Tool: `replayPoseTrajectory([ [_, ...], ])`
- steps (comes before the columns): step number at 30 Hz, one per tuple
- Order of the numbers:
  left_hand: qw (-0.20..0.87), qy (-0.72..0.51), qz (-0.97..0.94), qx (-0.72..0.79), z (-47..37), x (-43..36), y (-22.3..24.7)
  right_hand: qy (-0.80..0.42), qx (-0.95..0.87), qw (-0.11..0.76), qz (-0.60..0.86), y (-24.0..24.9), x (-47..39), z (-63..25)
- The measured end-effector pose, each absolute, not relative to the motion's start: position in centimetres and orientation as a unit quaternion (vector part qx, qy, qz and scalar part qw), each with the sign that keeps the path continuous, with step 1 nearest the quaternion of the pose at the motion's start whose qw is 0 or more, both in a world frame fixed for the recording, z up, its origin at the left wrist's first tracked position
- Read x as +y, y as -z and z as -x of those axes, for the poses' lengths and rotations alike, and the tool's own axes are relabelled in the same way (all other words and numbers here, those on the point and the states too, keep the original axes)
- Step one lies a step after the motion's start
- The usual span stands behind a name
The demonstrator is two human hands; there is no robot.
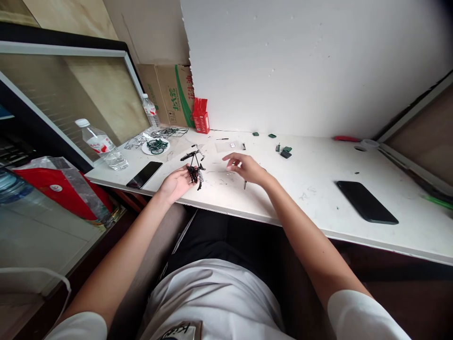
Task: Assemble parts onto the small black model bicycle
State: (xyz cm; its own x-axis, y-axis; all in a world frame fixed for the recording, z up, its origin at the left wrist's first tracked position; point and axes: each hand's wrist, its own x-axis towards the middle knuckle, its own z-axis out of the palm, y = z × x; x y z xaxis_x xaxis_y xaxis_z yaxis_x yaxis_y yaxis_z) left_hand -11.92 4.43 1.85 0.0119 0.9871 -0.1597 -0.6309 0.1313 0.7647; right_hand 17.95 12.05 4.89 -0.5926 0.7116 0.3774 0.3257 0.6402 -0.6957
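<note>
My left hand point(175, 184) is turned palm up near the table's front edge, its fingers closed on the lower part of a small black model point(193, 165) that looks like a bicycle frame with handlebars. The model stands upright above the fingertips. My right hand point(246, 167) hovers over the table to the right of it, fingers bent and apart, with nothing visible between them. Below this hand lies a small thin metal piece point(245, 185). Behind it rests a clear plastic bag point(230, 146). The two hands do not touch.
A white plate point(144, 149) of dark green parts, a phone point(145, 174) and a water bottle point(102, 146) are on the left. A red box point(201, 118) stands at the back. Dark green pieces point(286, 152) and a black slab-like device point(366, 202) lie on the right.
</note>
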Motion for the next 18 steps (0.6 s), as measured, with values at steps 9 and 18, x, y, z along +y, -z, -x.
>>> replayPoseTrajectory([
  [9, 0.681, -0.573, -0.239, 0.388, 8.9, 5.8, -1.3, -0.393, -0.823, 0.37, 0.178, -4.4, 11.4, -16.2],
  [18, 0.433, -0.514, -0.5, 0.546, 11.4, 6.2, -0.1, -0.385, -0.732, 0.452, 0.334, -4.5, 14.3, -19.4],
])
